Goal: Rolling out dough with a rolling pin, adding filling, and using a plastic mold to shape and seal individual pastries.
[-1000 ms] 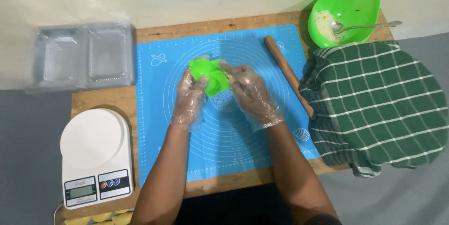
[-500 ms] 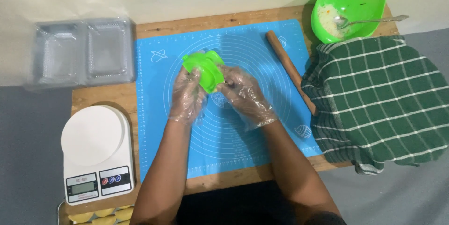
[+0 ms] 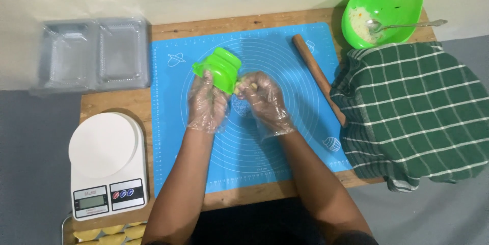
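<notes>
Both my hands wear thin clear plastic gloves and meet over the middle of a blue silicone baking mat (image 3: 285, 153). My left hand (image 3: 206, 103) grips a bright green plastic folding mould (image 3: 220, 68), tilted up at the mat's upper middle. My right hand (image 3: 265, 101) pinches a small pale yellow piece of dough (image 3: 243, 79) right at the mould's open edge. The dough is mostly hidden by my fingers.
A wooden rolling pin (image 3: 318, 78) lies diagonally on the mat's right side. A green bowl (image 3: 389, 1) with filling and a spoon stands at the back right, a green checked cloth (image 3: 417, 112) below it. A white kitchen scale (image 3: 107, 166) and clear plastic trays (image 3: 91, 54) are left.
The green mould has been lifted and turned more upright in my left hand, and my right hand has moved in to the dough at its edge. The view shifted slightly.
</notes>
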